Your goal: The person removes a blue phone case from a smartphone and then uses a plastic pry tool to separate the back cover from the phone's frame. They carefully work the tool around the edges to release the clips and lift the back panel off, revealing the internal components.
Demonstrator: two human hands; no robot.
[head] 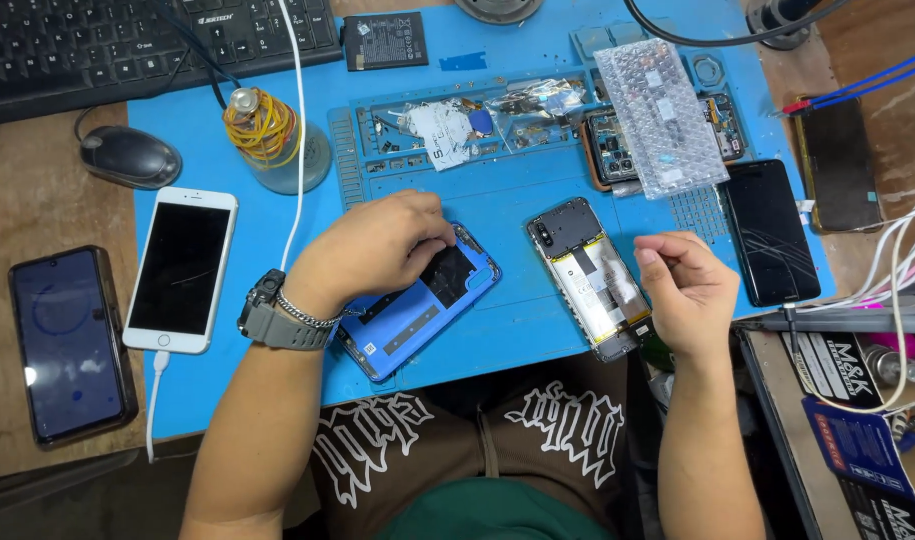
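1. Left hand [377,250], wristwatch [272,318] at its 8 o'clock, lies curled on the blue phone back cover [422,305], fingertips pressing its upper end; nothing is lifted.
2. Right hand [689,295] hovers loosely closed, thumb to fingers; whether it pinches anything I cannot tell.
3. Opened phone [589,275] lies at its 9 o'clock, just beside it.
4. White phone [182,268] lies at 9 o'clock of the left hand.
5. Bubble-wrap packet [660,115] sits at 12 o'clock, on the blue mat [537,205].
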